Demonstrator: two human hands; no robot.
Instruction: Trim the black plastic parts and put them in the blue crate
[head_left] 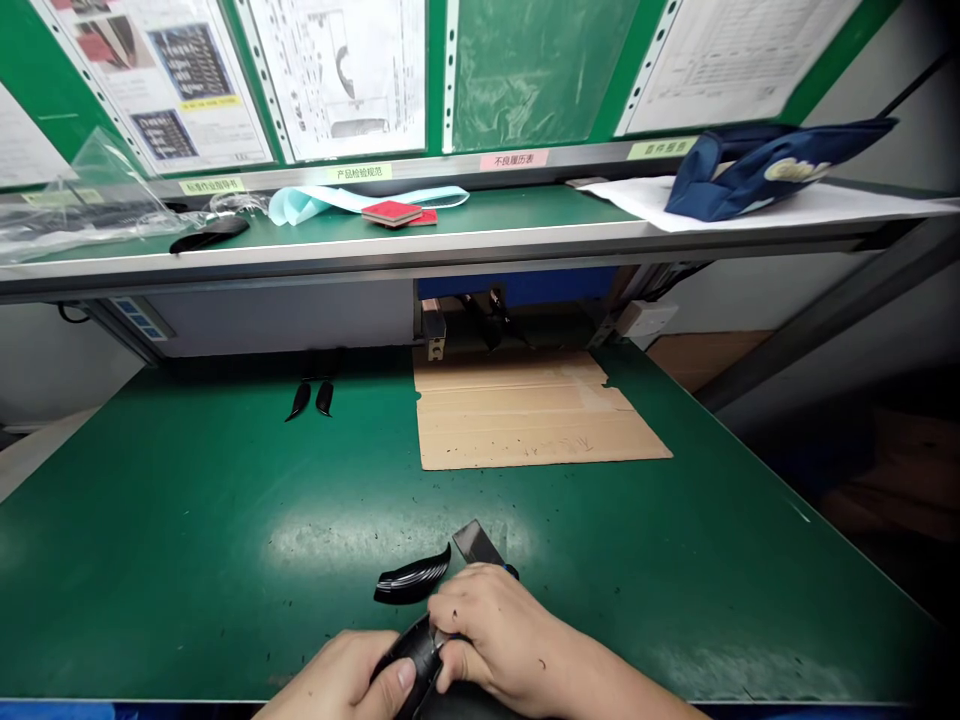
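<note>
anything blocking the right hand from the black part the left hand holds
Nothing visible: the right hand is at the black part, which the left hand grips. The ribbed black piece lies beyond them on the table.

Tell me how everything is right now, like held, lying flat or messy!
Black part: held, tilted
Left hand: closed around the black part
Right hand: curled at the black part
Blade: bare, partly hidden
Curved piece: lying loose
Small black pieces: side by side
Cardboard: flat, notched
Table: speckled
</note>
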